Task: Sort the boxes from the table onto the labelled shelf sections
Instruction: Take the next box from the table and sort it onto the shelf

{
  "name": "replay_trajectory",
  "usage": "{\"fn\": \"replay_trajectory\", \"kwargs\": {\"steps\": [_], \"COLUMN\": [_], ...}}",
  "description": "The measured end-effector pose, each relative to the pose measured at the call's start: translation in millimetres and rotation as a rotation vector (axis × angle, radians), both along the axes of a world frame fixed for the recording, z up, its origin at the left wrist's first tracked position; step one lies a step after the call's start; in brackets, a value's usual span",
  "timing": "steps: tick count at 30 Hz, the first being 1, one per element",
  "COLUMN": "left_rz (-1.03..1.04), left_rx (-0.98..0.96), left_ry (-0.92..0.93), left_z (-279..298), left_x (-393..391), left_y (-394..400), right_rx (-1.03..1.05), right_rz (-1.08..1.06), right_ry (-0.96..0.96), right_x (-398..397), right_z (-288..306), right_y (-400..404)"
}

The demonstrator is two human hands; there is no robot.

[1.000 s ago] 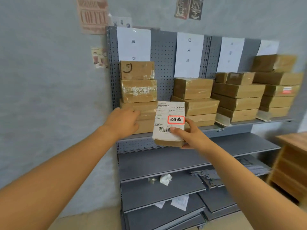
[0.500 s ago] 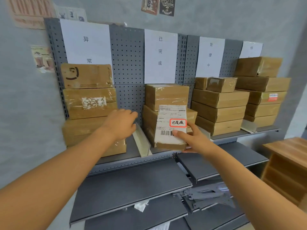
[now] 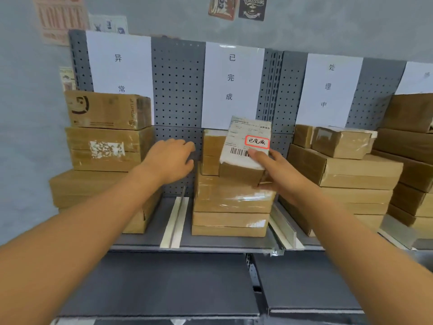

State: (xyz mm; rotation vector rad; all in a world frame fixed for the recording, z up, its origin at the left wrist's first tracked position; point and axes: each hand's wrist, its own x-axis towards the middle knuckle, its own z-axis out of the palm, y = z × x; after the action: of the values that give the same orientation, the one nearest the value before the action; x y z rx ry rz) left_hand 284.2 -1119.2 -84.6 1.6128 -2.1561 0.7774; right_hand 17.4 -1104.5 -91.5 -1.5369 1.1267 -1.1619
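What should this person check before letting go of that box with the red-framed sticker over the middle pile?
1. Sticker matches section: the held box reads 已完成, the same as the sign behind the middle pile. Ok.
2. Grip: the right hand holds the box, thumb on its label. Ok.
3. Box seated flat: it is tilted, and whether its lower edge touches the middle pile is unclear. Cannot tell.
4. Landing spot: a smaller box already sits on the pile's top at the left. Room enough: cannot tell.
5. Left hand out of the way: it hovers open beside the pile, holding nothing. Ok.
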Motion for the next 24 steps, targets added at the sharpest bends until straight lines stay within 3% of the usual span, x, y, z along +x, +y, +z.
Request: {"fn": "replay_trajectory", "kwargs": {"steps": [12, 24], "left_rz": [0.177, 0.201], "left_rx": [-0.033, -0.015], "left_ry": [-0.011, 0.000], "left_z": [18.6, 25.8], "left_x": [41.0, 59.7], "left_y": [-94.8, -178.4], "right_rx": [-0.080, 0.219], "right_rz": [0.157, 0.067], "right_ry": [0.057, 0.126], "right_x": [35.4, 58.7], "right_z": [72.9, 90.7], "right_y": [-151.3, -249.8]}}
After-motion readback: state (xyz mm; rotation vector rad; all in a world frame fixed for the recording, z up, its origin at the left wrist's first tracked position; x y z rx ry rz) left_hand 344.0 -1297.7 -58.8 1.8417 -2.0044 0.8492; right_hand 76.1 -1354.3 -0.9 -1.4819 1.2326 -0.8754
